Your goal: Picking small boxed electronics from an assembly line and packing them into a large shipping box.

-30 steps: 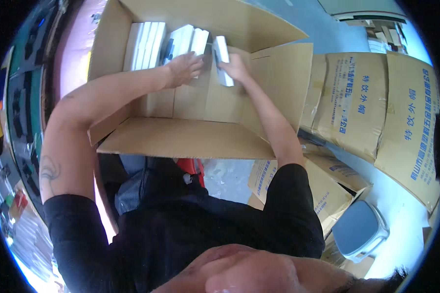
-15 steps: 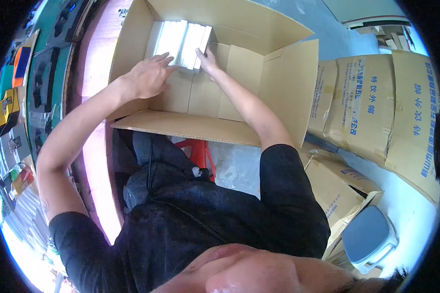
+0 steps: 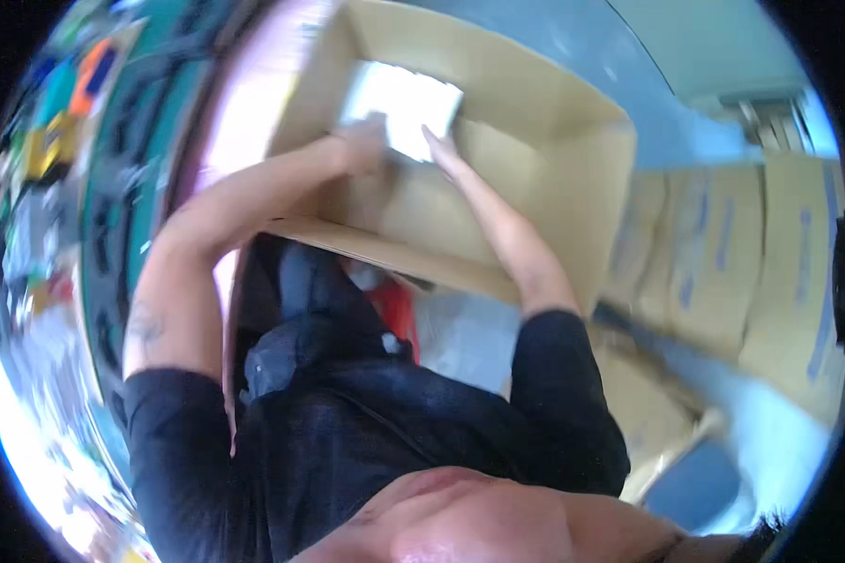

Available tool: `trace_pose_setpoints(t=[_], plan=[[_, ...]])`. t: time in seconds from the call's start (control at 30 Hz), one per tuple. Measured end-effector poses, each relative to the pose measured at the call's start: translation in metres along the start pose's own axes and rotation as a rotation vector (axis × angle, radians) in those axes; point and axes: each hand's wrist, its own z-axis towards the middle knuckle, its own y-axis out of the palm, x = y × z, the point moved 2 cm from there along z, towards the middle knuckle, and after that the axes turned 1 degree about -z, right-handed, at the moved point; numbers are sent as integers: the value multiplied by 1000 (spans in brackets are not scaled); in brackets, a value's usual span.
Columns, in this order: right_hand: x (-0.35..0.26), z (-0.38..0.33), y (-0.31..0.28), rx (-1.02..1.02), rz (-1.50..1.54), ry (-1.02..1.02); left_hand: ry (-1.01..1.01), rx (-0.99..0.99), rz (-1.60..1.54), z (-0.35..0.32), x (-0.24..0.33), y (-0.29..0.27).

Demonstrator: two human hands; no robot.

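Note:
A large open cardboard box (image 3: 563, 178) stands in front of me. Against its far left inside corner sits a bright white block (image 3: 406, 101), which looked like several narrow white pieces side by side a moment before; glare and blur hide its details. My right hand (image 3: 443, 152) grips its near right side, thumb over the top edge, the other fingers mostly out of sight. At the near left corner of the block is my left hand (image 3: 361, 145), its fingers smeared by motion. I cannot tell whether they press on the block or curl.
To the left runs a pink-edged bench (image 3: 253, 113), with green trays (image 3: 113, 169) and coloured items beyond. Big cardboard cartons (image 3: 714, 253) are on the right. A grey-topped stool (image 3: 695, 488) stands at lower right, a red stool (image 3: 396, 314) beyond my legs.
The whole view has swung and blurred, so the box appears further right. My left hand has come in closer to the white block's near side. My right hand stays at its right side.

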Motion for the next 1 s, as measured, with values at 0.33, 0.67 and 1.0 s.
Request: trace_pose_setpoints(t=[0.33, 0.67, 1.0], plan=[[42, 64, -33, 147, -320, -230, -693, 1267, -513, -339, 72, -111], [-21, 23, -28, -65, -255, 47, -2284, 1470, 610, -832, 106, 137], [48, 107, -87, -7, -484, 115, -2098, 1563, -1122, -894, 125, 193]])
